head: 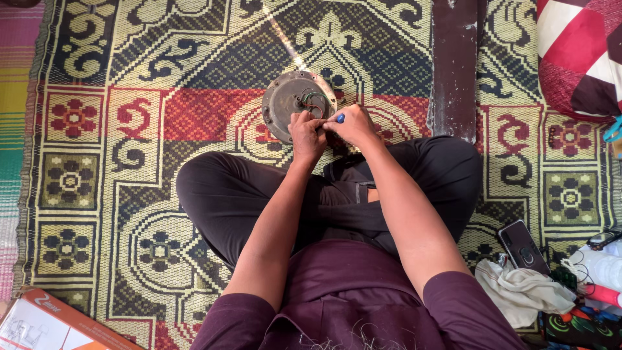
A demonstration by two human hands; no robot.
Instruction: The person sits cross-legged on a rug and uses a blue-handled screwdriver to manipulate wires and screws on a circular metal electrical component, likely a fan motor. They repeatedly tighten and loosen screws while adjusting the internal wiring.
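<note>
A round grey metal motor housing point(288, 100) lies on the patterned woven mat point(162, 129) in front of my crossed legs. Thin red, green and black wires point(315, 102) come out near its middle. My left hand point(306, 135) rests on the housing's near edge, fingers closed around something small that I cannot make out. My right hand point(354, 125) presses against the left one and grips a tool with a blue handle point(339, 118), of which only the tip shows.
A dark wooden plank point(455, 65) lies upright on the mat to the right. A red and white cushion point(580, 55) sits top right. A phone point(523, 246), a white cloth point(521, 291) and cables lie lower right. An orange and white box point(45, 321) is bottom left.
</note>
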